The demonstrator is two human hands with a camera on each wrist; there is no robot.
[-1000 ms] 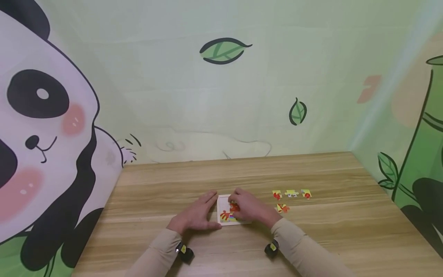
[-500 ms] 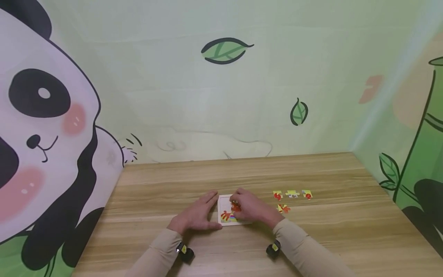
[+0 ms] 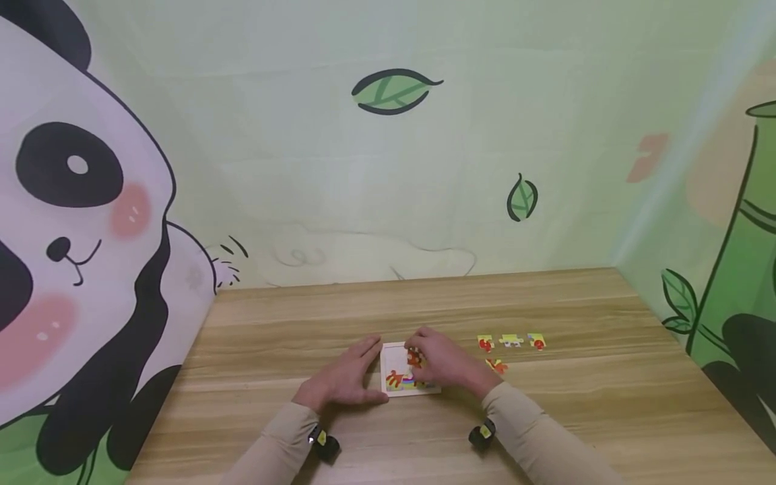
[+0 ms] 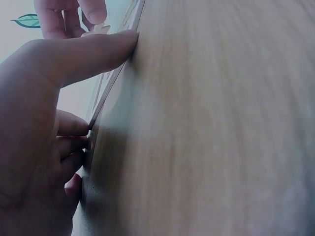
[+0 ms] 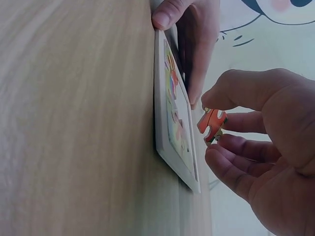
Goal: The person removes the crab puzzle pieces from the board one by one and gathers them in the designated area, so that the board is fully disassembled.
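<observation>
Both forearms, in beige sleeves [image 3: 273,434], enter from the near side of the wooden table [image 3: 291,313] and slant inward toward a small white-framed puzzle tray [image 3: 384,370]. Tray lies flat on the table between the hands.

Left hand [image 3: 344,377]: palm side toward the table, at the tray's left side. Fingers extended forward, close together, tips at the far left corner; thumb spread wide from them, pointing right, tip at the near left corner. Left wrist view confirms thumb tip in contact with the tray edge. Hand opened out, bracing the frame rather than wrapping it; nothing in its grasp.

Right hand [image 3: 445,360]: reaches in from the right, over the tray's right part, wrist bent slightly and the back of the hand facing up. Fingers bent, nearly closed, pinching a red puzzle piece [image 5: 212,123] between thumb and fingertips. Right wrist view: thumb on one side of the piece, fingertips on the other; piece raised just off the tray, visible gap, tilted relative to the tray surface.

Tray contents: pieces with red and rainbow-coloured printing sit along the near side; far left part shows bare white base. Area under the right hand partly hidden.

Right of the tray, well apart from the left hand: three loose pieces [image 3: 511,339] in a row, with a fourth piece [image 3: 497,366] nearer, close to the right wrist.
</observation>
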